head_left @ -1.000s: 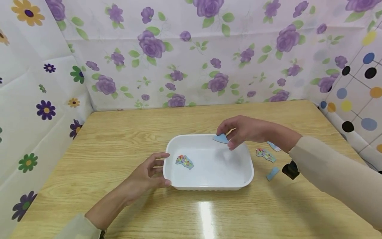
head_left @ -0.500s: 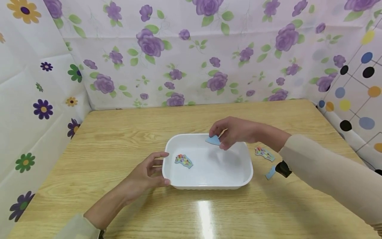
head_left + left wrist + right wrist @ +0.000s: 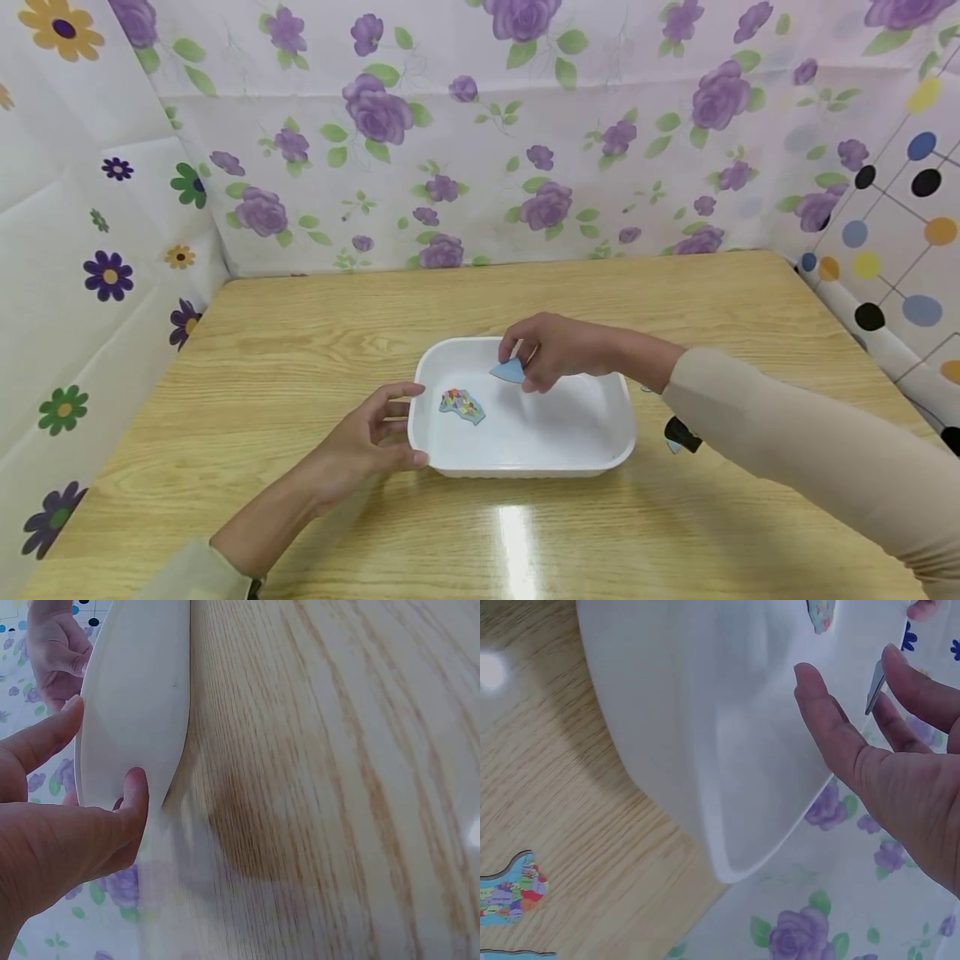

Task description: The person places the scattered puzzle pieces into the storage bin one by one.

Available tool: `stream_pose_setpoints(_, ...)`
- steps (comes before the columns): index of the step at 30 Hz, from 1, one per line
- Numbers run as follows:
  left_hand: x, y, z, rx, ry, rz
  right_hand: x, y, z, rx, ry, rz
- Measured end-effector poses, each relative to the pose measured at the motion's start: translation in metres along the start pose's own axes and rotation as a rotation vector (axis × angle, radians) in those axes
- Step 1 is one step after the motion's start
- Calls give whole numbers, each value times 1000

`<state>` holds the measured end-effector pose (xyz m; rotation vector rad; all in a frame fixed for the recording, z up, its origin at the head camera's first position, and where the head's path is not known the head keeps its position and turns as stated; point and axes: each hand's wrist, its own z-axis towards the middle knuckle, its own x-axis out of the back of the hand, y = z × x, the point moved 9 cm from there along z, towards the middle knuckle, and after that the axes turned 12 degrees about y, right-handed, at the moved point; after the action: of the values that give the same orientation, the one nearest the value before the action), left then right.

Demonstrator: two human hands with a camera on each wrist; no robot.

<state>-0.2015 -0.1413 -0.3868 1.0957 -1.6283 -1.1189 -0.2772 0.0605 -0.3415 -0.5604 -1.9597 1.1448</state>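
One blue piece (image 3: 507,372), being pinched by R hand (image 3: 558,350), is hovering over the white tray (image 3: 547,437), tip pointing L, R of & beyond the multicol. piece (image 3: 462,406) lying inside; L hand (image 3: 372,442) is gripping the tray's L end.

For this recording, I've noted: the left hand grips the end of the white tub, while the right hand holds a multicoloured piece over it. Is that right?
Not quite: the right hand holds a light blue piece, as the head view shows. The left hand does grip the end of the white tub.
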Motion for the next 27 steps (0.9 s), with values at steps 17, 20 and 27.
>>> stream_pose_setpoints(17,1,1,0,8,-2,12,-13,-5,8,-81,-5,-215)
stream_pose_setpoints(20,1,1,0,6,-1,11,-9,-4,6,-88,-6,-220)
stream_pose_setpoints(27,1,0,0,3,-1,12,-2,1,-3,-90,-40,-155)
